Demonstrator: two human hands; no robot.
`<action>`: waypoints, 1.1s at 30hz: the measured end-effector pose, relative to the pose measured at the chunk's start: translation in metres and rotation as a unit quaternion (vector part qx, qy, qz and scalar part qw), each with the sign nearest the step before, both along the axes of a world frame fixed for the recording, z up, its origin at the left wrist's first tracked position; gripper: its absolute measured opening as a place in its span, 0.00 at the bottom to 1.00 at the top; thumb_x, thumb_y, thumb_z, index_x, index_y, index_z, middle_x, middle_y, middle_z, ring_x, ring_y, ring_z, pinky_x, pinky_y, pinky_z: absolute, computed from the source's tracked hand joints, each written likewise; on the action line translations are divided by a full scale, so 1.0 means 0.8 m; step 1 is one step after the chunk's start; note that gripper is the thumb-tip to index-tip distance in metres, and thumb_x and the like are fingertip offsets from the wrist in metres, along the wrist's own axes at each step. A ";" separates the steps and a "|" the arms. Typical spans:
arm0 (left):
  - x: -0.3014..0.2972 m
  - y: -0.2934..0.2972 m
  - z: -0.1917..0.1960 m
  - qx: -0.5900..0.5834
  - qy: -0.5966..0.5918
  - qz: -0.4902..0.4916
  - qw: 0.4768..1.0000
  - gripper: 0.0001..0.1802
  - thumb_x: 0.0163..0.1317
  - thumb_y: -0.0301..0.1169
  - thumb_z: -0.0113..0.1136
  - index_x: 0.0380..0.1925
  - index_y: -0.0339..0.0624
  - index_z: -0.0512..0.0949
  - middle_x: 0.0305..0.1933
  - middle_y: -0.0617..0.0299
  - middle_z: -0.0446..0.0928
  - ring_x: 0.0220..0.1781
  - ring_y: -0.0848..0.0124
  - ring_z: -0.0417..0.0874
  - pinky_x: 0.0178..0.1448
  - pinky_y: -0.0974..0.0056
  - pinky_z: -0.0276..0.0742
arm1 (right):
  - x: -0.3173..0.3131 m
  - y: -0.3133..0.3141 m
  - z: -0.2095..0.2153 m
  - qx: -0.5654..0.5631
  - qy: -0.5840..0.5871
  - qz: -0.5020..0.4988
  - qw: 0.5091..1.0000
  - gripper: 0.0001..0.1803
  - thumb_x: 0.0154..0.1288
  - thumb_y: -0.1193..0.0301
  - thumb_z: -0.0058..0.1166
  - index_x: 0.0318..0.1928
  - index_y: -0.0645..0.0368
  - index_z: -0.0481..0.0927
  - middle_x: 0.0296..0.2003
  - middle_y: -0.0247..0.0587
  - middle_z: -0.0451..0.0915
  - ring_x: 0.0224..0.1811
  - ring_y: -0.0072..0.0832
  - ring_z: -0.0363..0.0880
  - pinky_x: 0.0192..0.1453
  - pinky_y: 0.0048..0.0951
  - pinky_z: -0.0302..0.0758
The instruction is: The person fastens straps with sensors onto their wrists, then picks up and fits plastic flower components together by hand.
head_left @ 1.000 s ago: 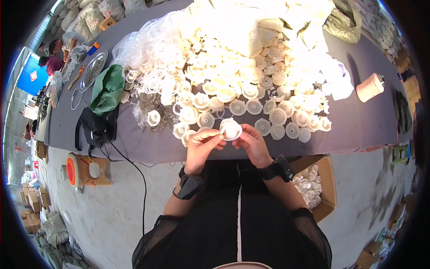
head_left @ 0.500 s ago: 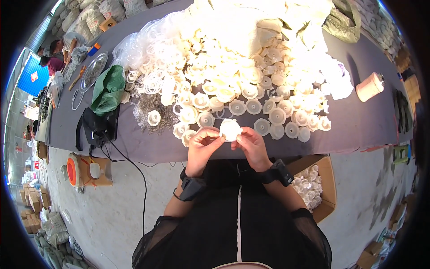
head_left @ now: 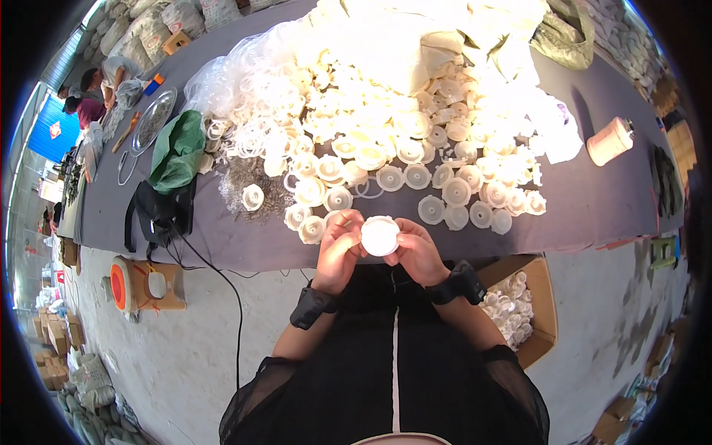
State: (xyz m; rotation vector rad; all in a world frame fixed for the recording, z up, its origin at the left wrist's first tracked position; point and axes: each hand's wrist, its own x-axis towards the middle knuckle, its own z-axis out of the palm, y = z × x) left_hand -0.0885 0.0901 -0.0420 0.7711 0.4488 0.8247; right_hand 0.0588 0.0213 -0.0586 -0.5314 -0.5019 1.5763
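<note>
Between my two hands, just over the table's near edge, is a round white plastic cap (head_left: 380, 236). My left hand (head_left: 340, 252) pinches its left rim, and my right hand (head_left: 417, 251) grips the right rim. Its broad round side shows bright white. Beyond my hands lie many similar white caps (head_left: 390, 178), loose and heaped. To the left of them, one cap (head_left: 253, 196) rests on a pile of small clear pieces (head_left: 258, 178).
Pale rings and a clear plastic bag (head_left: 222, 81) lie at the left of the heap. Nearer are a green bag (head_left: 176, 152), a black pouch (head_left: 159, 215) and a cable. A thread spool (head_left: 610, 142) stands right. Below, a cardboard box (head_left: 545, 315) holds caps. Two people sit far left.
Both hands have drawn the cap slightly down toward me. The cap's face has tilted and my fingers have shifted on its rim.
</note>
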 end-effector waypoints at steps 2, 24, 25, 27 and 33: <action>0.003 -0.003 0.007 -0.031 -0.004 -0.012 0.999 0.08 0.56 0.26 0.49 0.37 0.40 0.68 0.30 0.67 0.70 0.32 0.79 0.73 0.34 0.75 0.68 | 0.000 0.000 0.001 0.000 -0.005 0.001 1.000 0.05 0.61 0.72 0.42 0.33 0.58 0.71 0.25 0.32 0.73 0.22 0.18 0.69 0.27 0.18 0.67; 0.007 0.001 -0.009 0.184 0.150 -0.020 0.971 0.23 0.59 0.21 0.49 0.55 0.39 0.61 0.43 0.62 0.72 0.42 0.78 0.71 0.48 0.72 0.67 | 0.076 -0.019 0.027 -0.119 -0.377 -0.275 0.876 0.07 0.57 0.75 0.53 0.37 0.62 0.76 0.24 0.30 0.73 0.23 0.15 0.69 0.28 0.16 0.67; 0.005 0.001 -0.006 0.167 0.132 -0.019 0.977 0.21 0.58 0.21 0.49 0.53 0.39 0.63 0.41 0.63 0.73 0.43 0.78 0.72 0.47 0.72 0.68 | 0.100 -0.020 0.031 -0.084 -0.501 -0.324 0.798 0.07 0.56 0.76 0.53 0.37 0.62 0.76 0.24 0.31 0.73 0.24 0.15 0.69 0.28 0.16 0.67; 0.002 0.005 -0.003 0.147 0.147 -0.034 0.977 0.18 0.58 0.21 0.50 0.51 0.39 0.66 0.40 0.64 0.73 0.42 0.78 0.73 0.46 0.73 0.69 | 0.137 -0.019 0.056 -0.060 -0.656 -0.361 0.660 0.09 0.55 0.75 0.54 0.37 0.63 0.77 0.26 0.34 0.73 0.25 0.18 0.70 0.29 0.18 0.67; -0.009 0.014 -0.015 0.170 0.192 0.004 0.967 0.10 0.58 0.22 0.52 0.40 0.38 0.74 0.37 0.65 0.74 0.36 0.80 0.74 0.39 0.75 0.71 | 0.173 -0.004 0.060 -0.110 -0.808 -0.336 0.472 0.12 0.54 0.72 0.52 0.39 0.64 0.77 0.36 0.45 0.75 0.34 0.38 0.75 0.39 0.31 0.71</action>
